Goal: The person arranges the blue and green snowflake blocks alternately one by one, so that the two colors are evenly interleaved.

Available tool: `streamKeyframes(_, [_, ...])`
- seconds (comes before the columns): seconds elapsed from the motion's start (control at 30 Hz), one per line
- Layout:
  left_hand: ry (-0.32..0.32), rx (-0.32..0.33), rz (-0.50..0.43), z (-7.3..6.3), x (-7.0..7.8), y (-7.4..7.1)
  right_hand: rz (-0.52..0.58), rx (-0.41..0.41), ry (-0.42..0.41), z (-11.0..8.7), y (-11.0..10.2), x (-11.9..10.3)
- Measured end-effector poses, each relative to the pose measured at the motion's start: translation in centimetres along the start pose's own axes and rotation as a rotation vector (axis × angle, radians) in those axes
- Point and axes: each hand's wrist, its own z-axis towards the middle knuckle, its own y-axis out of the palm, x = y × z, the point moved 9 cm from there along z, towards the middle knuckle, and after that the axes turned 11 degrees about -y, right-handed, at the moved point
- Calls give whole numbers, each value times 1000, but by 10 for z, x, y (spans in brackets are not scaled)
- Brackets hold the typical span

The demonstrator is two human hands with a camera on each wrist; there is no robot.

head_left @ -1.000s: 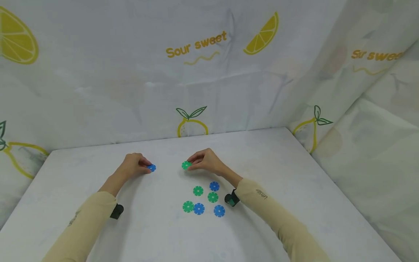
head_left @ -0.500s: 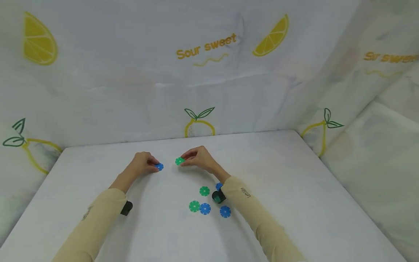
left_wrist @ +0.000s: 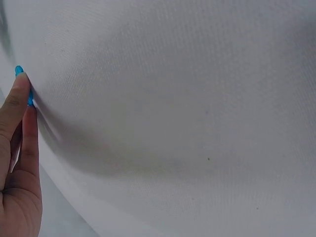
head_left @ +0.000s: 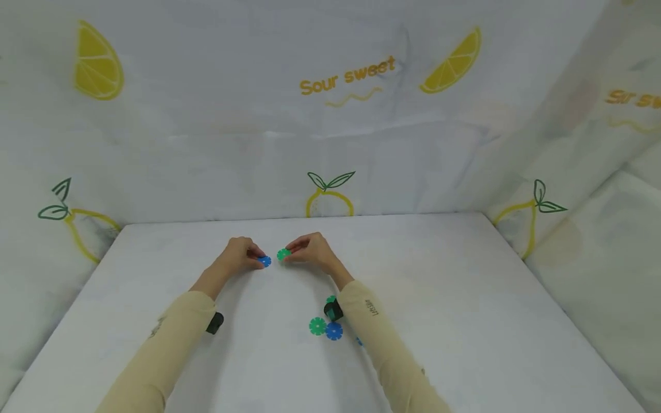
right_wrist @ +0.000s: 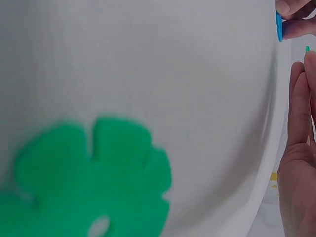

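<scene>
My left hand pinches a blue notched plastic disc between thumb and fingers, above the far half of the table. Facing it, my right hand pinches a green notched disc by its edge. A narrow gap parts the two discs, the green one slightly farther back. Seen edge-on in the left wrist view, the blue disc sticks out past the fingertips. The right wrist view shows both hands at its right edge, with only a sliver of the held green disc.
On the white table, a green disc and a blue disc lie side by side near my right forearm. Another green disc and a blue disc are partly hidden by that arm. White lemon-print cloth stands behind.
The hands have drawn together, narrowing the gap between the blue and green discs. My right forearm has moved left and now covers more of the loose discs. The head view has shifted left.
</scene>
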Motion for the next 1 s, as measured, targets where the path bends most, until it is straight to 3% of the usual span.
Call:
streamKeyframes(0.17, [27,7,7,0,5,2,-48,-2,38,0,7,5])
streamKeyframes(0.4, [6,1,23,3,8,7,-75,27,57,-1,8,9])
streamKeyframes(0.57, [15,6,7,4,10,6,-158,28,38,4,9,4])
streamKeyframes(1.0, [-38,9,-1,1,-1,-1,-301,-44,91,20,24,-4])
